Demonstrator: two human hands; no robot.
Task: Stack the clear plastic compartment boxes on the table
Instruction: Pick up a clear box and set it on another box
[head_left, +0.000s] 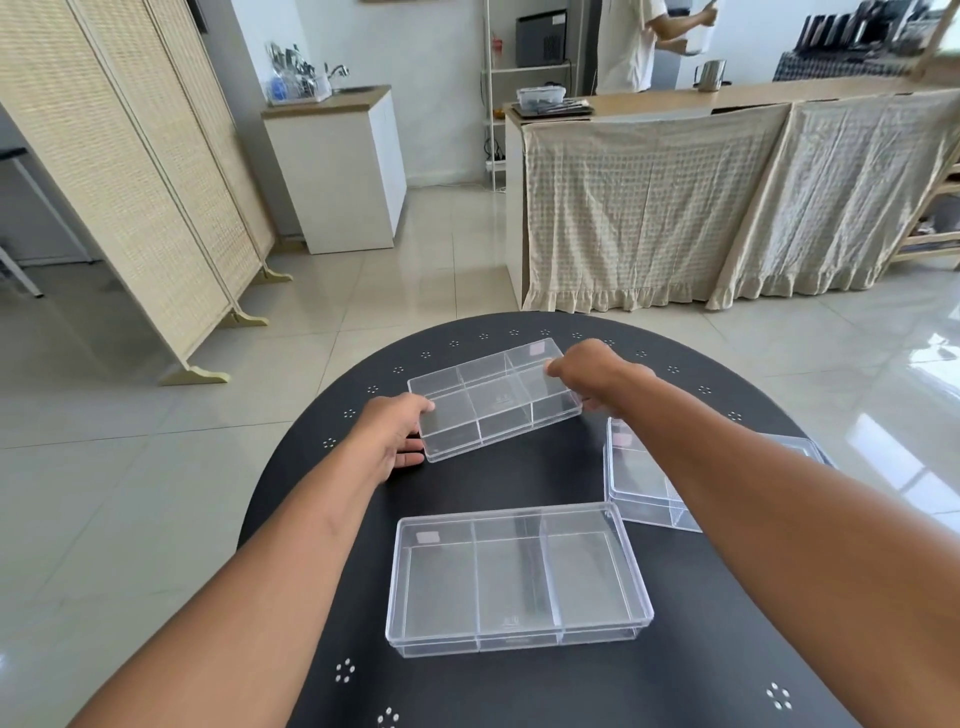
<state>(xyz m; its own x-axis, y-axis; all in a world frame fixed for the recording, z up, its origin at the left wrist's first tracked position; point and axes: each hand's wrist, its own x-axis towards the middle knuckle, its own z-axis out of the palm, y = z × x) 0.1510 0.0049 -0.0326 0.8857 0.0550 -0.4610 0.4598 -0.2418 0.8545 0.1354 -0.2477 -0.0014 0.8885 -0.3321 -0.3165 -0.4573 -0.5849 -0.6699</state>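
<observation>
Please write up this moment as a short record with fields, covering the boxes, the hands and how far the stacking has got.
surface: round black table
far box: six compartments, both hands on its ends, tilted
left hand: grip on the left end
right hand: grip on the right end
near box: flat on the table, untouched
right box: partly hidden under the right forearm
stacked so far: none

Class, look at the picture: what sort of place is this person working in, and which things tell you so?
Probably a small cafe or studio kitchen: a sink cabinet with a dish rack, a long curtained counter holding a metal jug, and a round black table.
</observation>
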